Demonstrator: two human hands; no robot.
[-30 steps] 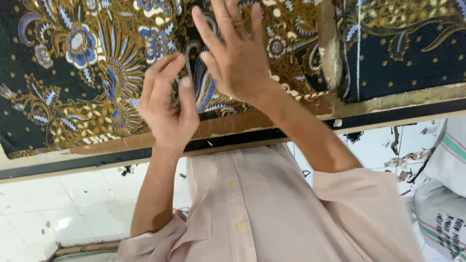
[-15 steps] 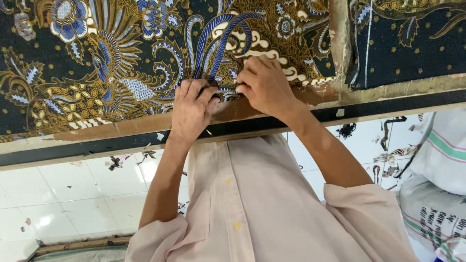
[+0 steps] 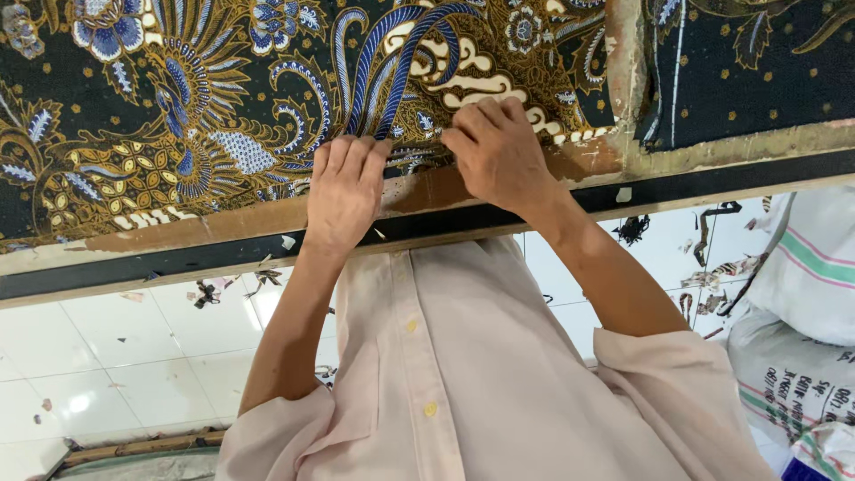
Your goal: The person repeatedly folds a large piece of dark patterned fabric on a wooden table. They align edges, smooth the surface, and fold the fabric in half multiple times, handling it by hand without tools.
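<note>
Batik cloth, dark with blue feathers, gold flowers and cream scrolls, lies spread flat over the desk and runs right up to its near edge, where a strip of bare brown wood and a black band show below the hem. Both hands rest on that hem near the middle of the near edge. The left hand lies palm down, fingers close together and pointing away from the person, their tips on the cloth where a blue striped plume begins; its grip is flat and pressing, closed on nothing. The right hand sits just beside it, a small gap between the two, knuckles up and fingers curled down onto the cream-patterned edge of the cloth; whether it pinches the hem or only presses on it cannot be told. Farther along the near edge a pale wooden strip crosses the desk, with a second dark cloth, dotted with gold, beyond it. White woven sacks with green and pink stripes stand on the white tiled floor below.
</note>
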